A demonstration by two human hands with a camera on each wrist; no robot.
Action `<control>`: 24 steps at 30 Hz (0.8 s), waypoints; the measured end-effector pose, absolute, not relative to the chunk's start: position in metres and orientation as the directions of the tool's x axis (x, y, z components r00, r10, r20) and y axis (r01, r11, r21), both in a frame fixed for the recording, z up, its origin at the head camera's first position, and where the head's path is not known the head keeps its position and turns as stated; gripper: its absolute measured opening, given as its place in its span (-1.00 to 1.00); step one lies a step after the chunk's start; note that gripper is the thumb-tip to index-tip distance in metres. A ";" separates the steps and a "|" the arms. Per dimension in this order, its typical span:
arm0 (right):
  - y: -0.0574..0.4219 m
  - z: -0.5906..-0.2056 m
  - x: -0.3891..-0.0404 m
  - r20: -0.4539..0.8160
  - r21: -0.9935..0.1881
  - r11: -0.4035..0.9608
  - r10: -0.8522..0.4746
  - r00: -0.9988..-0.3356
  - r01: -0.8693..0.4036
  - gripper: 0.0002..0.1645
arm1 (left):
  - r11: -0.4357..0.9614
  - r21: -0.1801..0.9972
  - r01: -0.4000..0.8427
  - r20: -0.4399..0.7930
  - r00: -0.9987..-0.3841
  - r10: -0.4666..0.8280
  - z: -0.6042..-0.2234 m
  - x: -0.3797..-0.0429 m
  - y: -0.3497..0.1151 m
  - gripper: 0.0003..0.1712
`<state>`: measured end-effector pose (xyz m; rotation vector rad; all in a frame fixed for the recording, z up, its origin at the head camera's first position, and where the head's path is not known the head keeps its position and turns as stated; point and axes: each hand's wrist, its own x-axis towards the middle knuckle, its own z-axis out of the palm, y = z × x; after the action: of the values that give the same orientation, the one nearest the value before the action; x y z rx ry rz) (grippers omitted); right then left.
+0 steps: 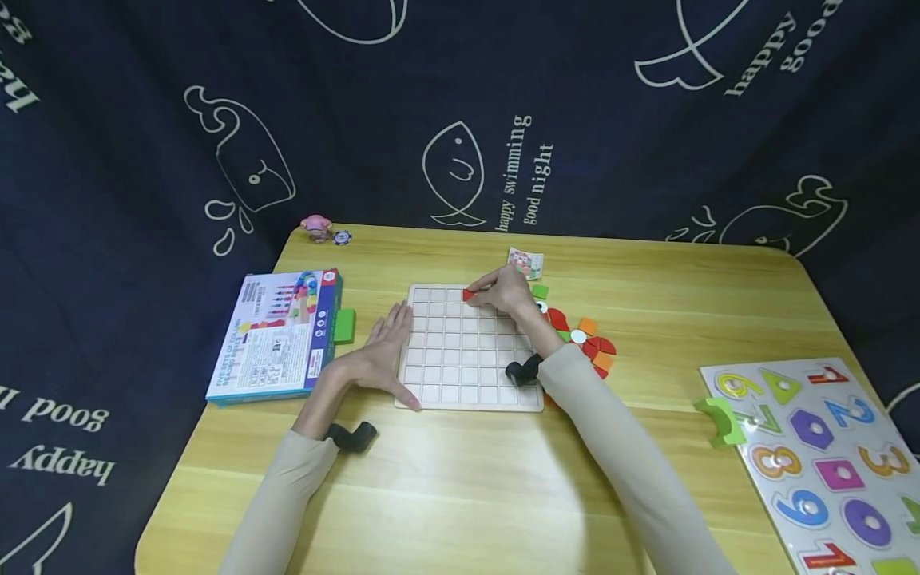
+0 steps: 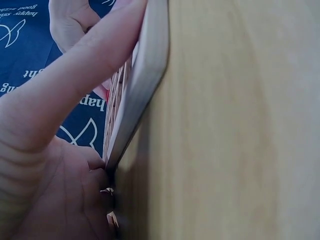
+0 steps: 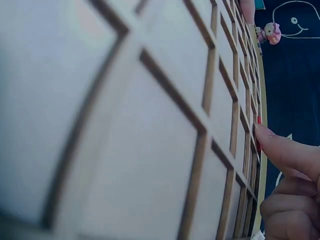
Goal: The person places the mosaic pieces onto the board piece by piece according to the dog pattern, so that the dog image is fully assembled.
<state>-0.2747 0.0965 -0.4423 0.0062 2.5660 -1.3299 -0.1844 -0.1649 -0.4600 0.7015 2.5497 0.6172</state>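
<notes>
The right sleeve (image 1: 618, 447) slants forward across the counter (image 1: 467, 487), and the right hand (image 1: 505, 291), wrist bent leftward, pinches a small red piece (image 1: 468, 295) at the far row of the white grid board (image 1: 460, 355); whether it is seated is unclear. The left hand (image 1: 375, 357) lies spread, straight fingers along the board's left edge, thumb extended to its near-left corner.

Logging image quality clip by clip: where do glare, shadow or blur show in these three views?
Head: pale glare on the table nearest the camera, soft shadow beside the right sleeve; left wrist: tabletop grain looks soft and smeared; right wrist: the grid board's nearest cells blurred, a bright patch at upper left.
</notes>
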 end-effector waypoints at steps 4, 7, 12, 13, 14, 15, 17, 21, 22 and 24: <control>0.108 -0.437 -0.274 -0.185 -0.834 0.547 -0.155 -0.971 0.072 -0.68 | 0.773 0.512 0.376 -0.275 -0.780 0.562 -0.460 -0.184 -0.165 0.86; 0.128 -0.429 -0.271 -0.149 -0.833 0.552 -0.147 -0.978 0.044 -0.65 | 0.769 0.513 0.380 -0.271 -0.779 0.566 -0.460 -0.184 -0.166 0.86; 0.177 -0.425 -0.262 -0.178 -0.780 0.617 -0.058 -0.982 0.105 -0.68 | 0.775 0.512 0.372 -0.276 -0.783 0.558 -0.461 -0.185 -0.167 0.87; 0.187 -0.425 -0.260 -0.201 -0.771 0.624 -0.043 -0.979 0.131 -0.69 | 0.774 0.513 0.371 -0.276 -0.783 0.558 -0.461 -0.185 -0.167 0.87; 0.195 -0.427 -0.258 -0.223 -0.759 0.633 -0.035 -0.974 0.151 -0.69 | 0.774 0.513 0.371 -0.276 -0.783 0.558 -0.461 -0.185 -0.167 0.86; 0.202 -0.428 -0.256 -0.243 -0.752 0.637 -0.029 -0.970 0.170 -0.68 | 0.774 0.515 0.369 -0.276 -0.783 0.557 -0.461 -0.185 -0.168 0.86; 0.215 -0.430 -0.252 -0.290 -0.731 0.651 -0.028 -0.956 0.203 -0.67 | 0.771 0.517 0.371 -0.273 -0.782 0.560 -0.461 -0.184 -0.168 0.86; 0.230 -0.430 -0.243 -0.353 -0.702 0.672 -0.038 -0.935 0.237 -0.64 | 0.772 0.516 0.372 -0.275 -0.781 0.561 -0.461 -0.184 -0.167 0.85; 0.233 -0.430 -0.242 -0.358 -0.694 0.680 -0.040 -0.933 0.237 -0.63 | 0.773 0.515 0.371 -0.277 -0.781 0.559 -0.461 -0.184 -0.167 0.85; 0.242 -0.428 -0.237 -0.358 -0.685 0.691 -0.044 -0.933 0.230 -0.60 | 0.772 0.516 0.371 -0.276 -0.781 0.560 -0.461 -0.184 -0.165 0.85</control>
<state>-0.2375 0.2422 -0.4282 0.1459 2.5557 -1.1035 -0.1844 -0.1649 -0.4610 0.7042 2.5471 0.6183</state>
